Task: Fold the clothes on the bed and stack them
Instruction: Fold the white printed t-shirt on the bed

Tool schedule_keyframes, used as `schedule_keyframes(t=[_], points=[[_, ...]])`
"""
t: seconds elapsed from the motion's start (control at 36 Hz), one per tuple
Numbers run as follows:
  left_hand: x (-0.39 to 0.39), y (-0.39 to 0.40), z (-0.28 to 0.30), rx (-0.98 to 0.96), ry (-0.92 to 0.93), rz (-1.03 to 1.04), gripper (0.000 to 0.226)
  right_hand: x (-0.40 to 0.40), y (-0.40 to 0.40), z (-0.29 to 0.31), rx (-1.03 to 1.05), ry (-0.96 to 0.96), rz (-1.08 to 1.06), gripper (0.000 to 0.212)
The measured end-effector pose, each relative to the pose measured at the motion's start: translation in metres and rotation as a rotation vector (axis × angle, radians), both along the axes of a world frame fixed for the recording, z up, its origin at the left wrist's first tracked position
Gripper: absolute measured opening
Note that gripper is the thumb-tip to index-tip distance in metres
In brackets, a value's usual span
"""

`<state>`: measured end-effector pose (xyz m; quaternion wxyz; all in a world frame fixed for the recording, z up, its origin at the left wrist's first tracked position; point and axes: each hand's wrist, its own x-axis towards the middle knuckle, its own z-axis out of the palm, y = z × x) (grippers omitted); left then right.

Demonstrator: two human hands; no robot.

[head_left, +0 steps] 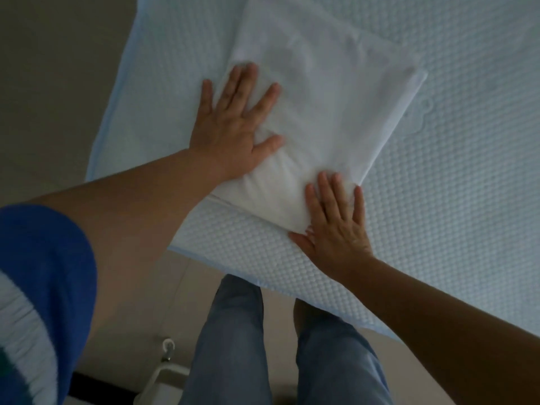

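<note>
A person's left hand and right hand, fingers spread flat, press a folded white garment onto the bed to smooth it.

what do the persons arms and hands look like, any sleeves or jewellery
Both forearms are bare. The left arm wears a short blue sleeve with a white ribbed band below it. No sleeve shows on the right arm in this view. No rings, watch or bracelets are visible on the left hand or the right hand, though the picture is slightly blurred.
</note>
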<state>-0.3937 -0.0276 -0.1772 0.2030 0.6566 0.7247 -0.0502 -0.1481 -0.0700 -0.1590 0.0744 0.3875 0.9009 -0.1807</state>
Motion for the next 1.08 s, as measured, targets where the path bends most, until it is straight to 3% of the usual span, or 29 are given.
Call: schedule_keyframes(t=[0.11, 0.22, 0.31, 0.42, 0.5, 0.58, 0.64, 0.72, 0.81, 0.92, 1.0, 1.08], points=[[-0.004, 0.004, 0.012, 0.003, -0.129, 0.080, 0.078, -0.010, -0.002, 0.021, -0.080, -0.143, 0.003, 0.100], [-0.009, -0.010, 0.040, 0.184, -0.238, 0.443, 0.063, -0.044, -0.005, 0.034, -0.148, -0.217, 0.064, 0.094], [-0.015, -0.042, 0.049, 0.076, -0.279, 0.776, 0.050, -0.067, -0.005, 0.030, -0.194, -0.233, 0.088, 0.092], [-0.019, -0.078, 0.044, -0.066, -0.401, 1.070, 0.057, -0.085, -0.002, 0.025, -0.209, -0.250, 0.057, 0.093], [-0.021, -0.086, 0.040, -0.113, -0.681, 1.275, 0.057, -0.091, -0.004, 0.026, -0.202, -0.252, 0.015, 0.095], [-0.023, -0.082, 0.046, -0.159, -1.153, 1.464, 0.024, -0.095, -0.006, 0.027, -0.199, -0.227, -0.032, 0.097], [-0.023, -0.078, 0.055, -0.174, -1.301, 1.493, 0.009, -0.099, -0.007, 0.028, -0.189, -0.207, -0.054, 0.098], [-0.019, -0.073, 0.073, -0.129, -1.422, 1.517, 0.007, -0.109, -0.005, 0.035, -0.144, -0.094, -0.109, 0.094], [-0.011, -0.069, 0.094, -0.041, -1.462, 1.475, 0.008, -0.117, -0.005, 0.045, -0.139, 0.143, -0.210, 0.073], [-0.007, -0.063, 0.116, 0.072, -1.470, 1.394, 0.006, -0.119, 0.001, 0.070, -0.274, 0.373, -0.388, 0.049], [-0.013, -0.058, 0.129, 0.166, -1.580, 1.503, 0.016, -0.112, 0.017, 0.096, -0.389, 0.468, -0.515, 0.038], [-0.020, -0.056, 0.134, 0.170, -1.483, 1.608, 0.021, -0.103, 0.039, 0.135, -0.532, 0.613, -0.610, 0.027]])
